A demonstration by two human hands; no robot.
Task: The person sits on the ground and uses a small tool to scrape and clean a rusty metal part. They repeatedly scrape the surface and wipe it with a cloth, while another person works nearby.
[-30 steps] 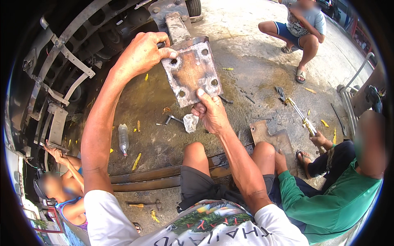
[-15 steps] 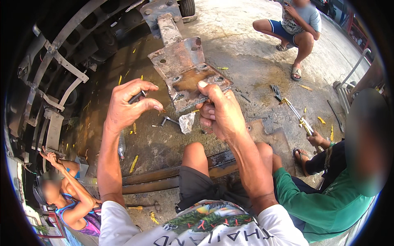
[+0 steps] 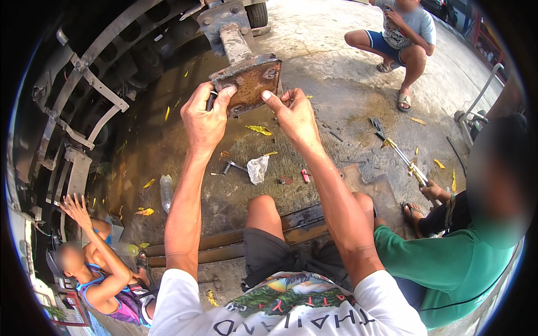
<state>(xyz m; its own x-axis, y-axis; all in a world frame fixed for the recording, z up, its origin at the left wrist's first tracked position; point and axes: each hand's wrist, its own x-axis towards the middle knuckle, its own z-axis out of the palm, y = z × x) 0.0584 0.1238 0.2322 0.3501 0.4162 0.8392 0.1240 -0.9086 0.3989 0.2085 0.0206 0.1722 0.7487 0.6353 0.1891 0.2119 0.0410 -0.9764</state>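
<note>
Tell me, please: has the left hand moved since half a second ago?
Yes: against the metal beam, the left hand moved rightward and up, to the rusty plate.

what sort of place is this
Probably an outdoor vehicle repair or metalworking yard: a heavy metal frame stands at the left, a co-worker in green holds what looks like a cutting torch, and a rusty metal plate is in hand.

A clear plastic bottle (image 3: pixel 166 189) and crumpled whitish plastic bag (image 3: pixel 258 169) lie on grey concrete (image 3: pixel 319 61) — among slender yellow leaves (image 3: pixel 259 130).
</note>
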